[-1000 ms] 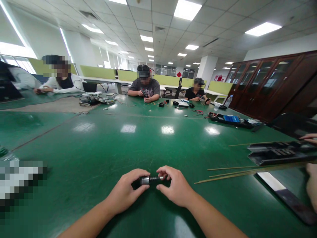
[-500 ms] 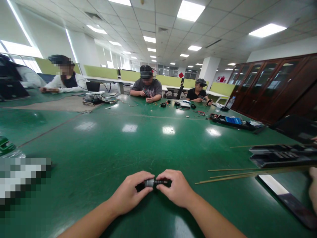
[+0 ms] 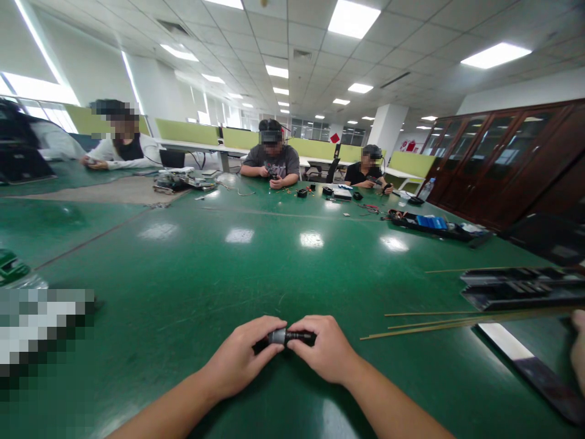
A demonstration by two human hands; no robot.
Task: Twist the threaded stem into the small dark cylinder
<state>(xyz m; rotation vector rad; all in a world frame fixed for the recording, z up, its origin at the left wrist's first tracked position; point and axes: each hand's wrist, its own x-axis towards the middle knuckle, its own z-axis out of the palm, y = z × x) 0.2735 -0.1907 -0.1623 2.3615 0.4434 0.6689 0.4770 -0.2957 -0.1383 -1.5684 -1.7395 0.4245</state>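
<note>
Low in the middle of the head view, my left hand (image 3: 240, 353) is closed around a short black cylinder with a grey band (image 3: 276, 336). Opposite it, my right hand (image 3: 323, 346) pinches a slimmer black ringed rod (image 3: 299, 335), lined up end to end with the cylinder. The fingertips of both hands nearly meet, and the two parts appear to be joined or touching. The outer ends of both parts are hidden in my palms. Both hands are just above the green table (image 3: 256, 274).
Thin tan sticks (image 3: 411, 330) and a long flat bar (image 3: 525, 369) lie to the right, near black channel-shaped pieces (image 3: 507, 289). Another person's hand (image 3: 578, 338) shows at the right edge. A bottle (image 3: 16, 271) stands at left. Several people sit across the table beside a parts tray (image 3: 434, 222).
The gap between the cylinder and the rod has narrowed, and less of the thin shaft shows. Both hands stay in nearly the same place.
</note>
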